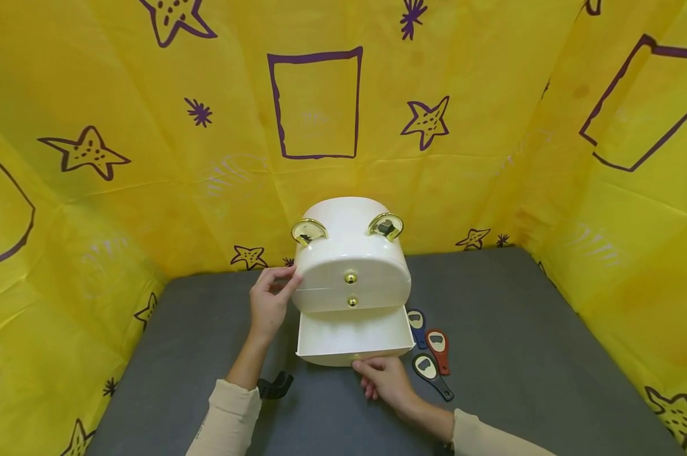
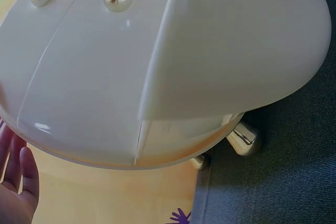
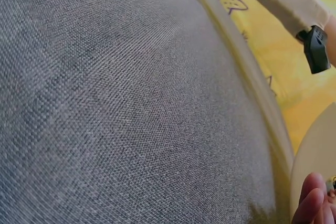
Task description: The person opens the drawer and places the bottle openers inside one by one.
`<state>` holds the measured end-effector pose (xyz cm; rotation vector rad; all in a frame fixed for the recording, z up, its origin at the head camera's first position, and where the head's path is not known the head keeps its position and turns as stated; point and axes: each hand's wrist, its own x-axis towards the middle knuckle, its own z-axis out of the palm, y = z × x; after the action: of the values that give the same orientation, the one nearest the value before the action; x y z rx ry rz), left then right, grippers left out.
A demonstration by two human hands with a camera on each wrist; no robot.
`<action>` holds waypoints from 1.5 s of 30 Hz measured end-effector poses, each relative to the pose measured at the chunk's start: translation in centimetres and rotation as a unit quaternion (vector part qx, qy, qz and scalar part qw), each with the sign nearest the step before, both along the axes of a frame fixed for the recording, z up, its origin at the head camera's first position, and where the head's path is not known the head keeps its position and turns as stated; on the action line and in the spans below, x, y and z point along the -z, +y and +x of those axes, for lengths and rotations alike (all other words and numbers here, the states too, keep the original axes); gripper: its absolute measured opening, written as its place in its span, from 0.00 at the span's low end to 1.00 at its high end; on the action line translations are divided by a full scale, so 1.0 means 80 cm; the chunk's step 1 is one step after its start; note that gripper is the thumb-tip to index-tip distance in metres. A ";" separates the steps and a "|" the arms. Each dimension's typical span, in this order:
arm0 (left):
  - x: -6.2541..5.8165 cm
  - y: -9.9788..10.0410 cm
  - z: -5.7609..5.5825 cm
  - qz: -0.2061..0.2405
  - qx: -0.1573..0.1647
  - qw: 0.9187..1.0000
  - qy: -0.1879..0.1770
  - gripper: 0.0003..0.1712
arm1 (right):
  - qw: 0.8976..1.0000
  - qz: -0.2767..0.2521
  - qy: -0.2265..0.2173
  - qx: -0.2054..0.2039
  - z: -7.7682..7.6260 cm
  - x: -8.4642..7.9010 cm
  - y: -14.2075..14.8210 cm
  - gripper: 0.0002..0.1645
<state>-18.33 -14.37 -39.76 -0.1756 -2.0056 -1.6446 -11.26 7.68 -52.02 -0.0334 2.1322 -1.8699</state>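
The white drawer box (image 1: 346,237) stands upright on the grey table (image 1: 526,354), near the yellow cloth (image 1: 480,57) at the back, its front facing the person. Its two gold-rimmed ears rise from the top. The bottom drawer (image 1: 323,360) is slid out toward the person, its long axis running left to right, and it is level below the two upper drawers, which are closed and bear gold knobs (image 1: 351,278).

The left hand (image 1: 271,304) comes up from the lower left, forearm slanting forward, with thumb and fingers apart and fingertips resting on the box's left side. The right hand (image 1: 386,380) reaches in from the lower right, forearm angled left, knuckles below the drawer front. Its thumb and fingers meet at the drawer knob (image 3: 333,182) and appear to pinch it, though the fingers hide most of it.

Just right of the box lie a blue opener (image 1: 417,329), a red opener (image 1: 442,361) and a black opener (image 1: 435,378), their handles pointing toward the person.
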 end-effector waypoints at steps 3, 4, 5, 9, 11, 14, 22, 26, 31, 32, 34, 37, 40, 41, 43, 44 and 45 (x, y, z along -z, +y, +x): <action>0.000 0.000 0.000 -0.001 0.000 1.000 0.000 0.12 | 1.000 -0.001 -0.002 0.003 0.000 -0.001 0.000 0.21; 0.000 0.000 0.000 -0.001 0.000 1.000 -0.001 0.12 | 1.000 -0.002 -0.003 0.005 0.000 -0.002 0.000 0.21; 0.000 0.000 0.000 -0.002 -0.001 1.000 -0.002 0.12 | 1.000 -0.002 -0.003 0.006 0.001 -0.003 0.000 0.21; -0.001 0.000 0.001 -0.006 -0.002 1.000 -0.007 0.13 | 1.000 -0.001 -0.003 0.007 0.003 -0.010 -0.001 0.20; -0.001 0.000 0.001 -0.009 -0.004 1.000 -0.008 0.13 | 1.000 -0.002 0.000 0.007 0.004 -0.012 -0.001 0.20; -0.001 -0.001 0.001 -0.009 -0.003 1.000 -0.010 0.13 | 1.000 -0.002 0.001 0.007 0.004 -0.011 -0.001 0.20; -0.001 0.000 0.002 -0.003 -0.005 1.000 -0.004 0.12 | 1.000 0.004 0.006 -0.031 0.001 -0.006 0.005 0.23; 0.000 0.000 0.002 -0.004 -0.003 1.000 -0.004 0.12 | 0.996 0.017 0.012 -0.083 0.000 -0.014 0.019 0.21; 0.001 0.000 0.002 -0.008 -0.003 1.000 -0.004 0.12 | 0.981 0.086 0.056 -0.163 -0.002 -0.032 0.049 0.18; 0.000 0.000 0.002 -0.007 -0.003 1.000 -0.003 0.13 | 0.977 0.101 0.064 -0.177 -0.003 -0.037 0.056 0.17; 0.000 0.000 0.001 -0.005 -0.004 1.000 0.000 0.13 | 0.969 0.117 0.065 -0.206 -0.005 -0.047 0.072 0.17; -0.001 0.000 0.002 -0.004 -0.006 1.000 0.000 0.13 | 0.962 0.124 0.055 -0.238 -0.011 -0.061 0.096 0.18; -0.001 0.000 0.002 -0.003 -0.005 1.000 -0.001 0.13 | 0.961 0.110 0.040 -0.251 -0.017 -0.071 0.122 0.18; -0.001 0.000 0.002 -0.004 -0.005 1.000 -0.002 0.13 | 0.962 0.104 0.038 -0.248 -0.020 -0.073 0.130 0.18; 0.000 0.000 0.001 -0.002 -0.003 1.000 -0.002 0.12 | 0.968 0.098 0.030 -0.231 -0.025 -0.077 0.144 0.20; 0.000 0.000 0.001 -0.002 -0.002 1.000 -0.002 0.12 | 0.971 0.096 0.027 -0.219 -0.028 -0.078 0.151 0.20; 0.001 0.000 0.001 -0.002 -0.002 1.000 -0.002 0.12 | 0.974 0.102 0.030 -0.202 -0.031 -0.079 0.156 0.21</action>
<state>-18.26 -14.39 -39.81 -0.1681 -2.0113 -1.6402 -13.71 20.17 -45.73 -0.4481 2.1463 -1.4303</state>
